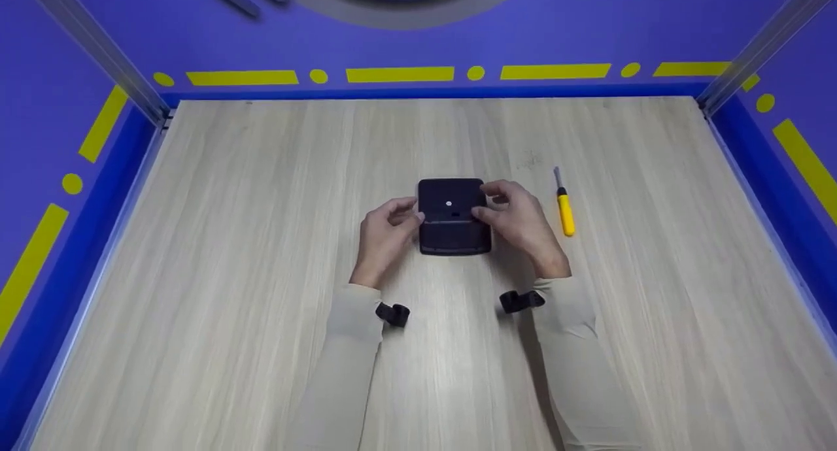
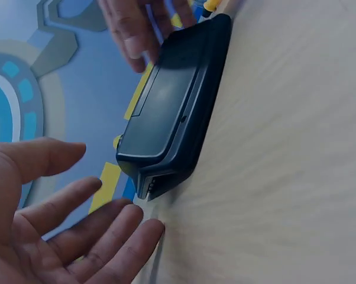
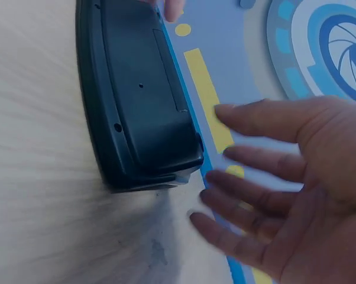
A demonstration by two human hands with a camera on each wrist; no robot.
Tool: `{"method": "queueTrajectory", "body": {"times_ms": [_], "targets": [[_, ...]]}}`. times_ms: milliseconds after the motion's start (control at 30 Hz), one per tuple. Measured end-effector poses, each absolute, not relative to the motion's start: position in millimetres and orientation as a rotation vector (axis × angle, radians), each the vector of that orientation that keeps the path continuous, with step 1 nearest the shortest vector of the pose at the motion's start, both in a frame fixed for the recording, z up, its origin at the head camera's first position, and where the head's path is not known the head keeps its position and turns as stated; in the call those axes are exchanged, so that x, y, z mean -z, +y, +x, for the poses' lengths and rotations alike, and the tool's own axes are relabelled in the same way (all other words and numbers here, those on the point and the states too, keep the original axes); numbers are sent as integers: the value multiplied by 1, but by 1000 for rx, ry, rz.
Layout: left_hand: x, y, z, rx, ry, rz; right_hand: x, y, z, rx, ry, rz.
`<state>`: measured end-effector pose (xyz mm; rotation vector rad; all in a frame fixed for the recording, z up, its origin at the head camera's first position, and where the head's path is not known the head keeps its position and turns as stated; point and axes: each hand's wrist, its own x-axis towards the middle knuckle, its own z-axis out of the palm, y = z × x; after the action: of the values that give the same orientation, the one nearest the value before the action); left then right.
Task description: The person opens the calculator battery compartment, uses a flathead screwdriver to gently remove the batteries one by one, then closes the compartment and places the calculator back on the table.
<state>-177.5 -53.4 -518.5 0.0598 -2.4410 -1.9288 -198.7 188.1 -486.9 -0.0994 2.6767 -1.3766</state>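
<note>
I see blue walls (image 1: 392, 49) bounding the wooden tabletop (image 1: 229, 242), whose edges lie well apart from the black device (image 1: 452, 217) near its middle. The left hand (image 1: 382, 235) and right hand (image 1: 524, 222) flank the device, both with fingers parted; from here I can't quite judge whether fingertips touch its sides. Beyond the right hand, with bare wood between, lies a yellow-handled screwdriver (image 1: 565, 210). A small white spot (image 1: 448, 203) marks the device's top.
</note>
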Motion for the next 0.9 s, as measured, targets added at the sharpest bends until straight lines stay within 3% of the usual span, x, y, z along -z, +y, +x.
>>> {"method": "queueTrajectory", "body": {"times_ms": [233, 500, 900], "targets": [[518, -50, -176, 1633, -2606, -177, 491, 183, -195, 1384, 2778, -450], [521, -49, -176, 1407, -2752, -341, 495, 177, -197, 1300, 2826, -598], [521, -49, -175, 1172, -2947, -250, 499, 169, -197, 1145, 2845, -593]]}}
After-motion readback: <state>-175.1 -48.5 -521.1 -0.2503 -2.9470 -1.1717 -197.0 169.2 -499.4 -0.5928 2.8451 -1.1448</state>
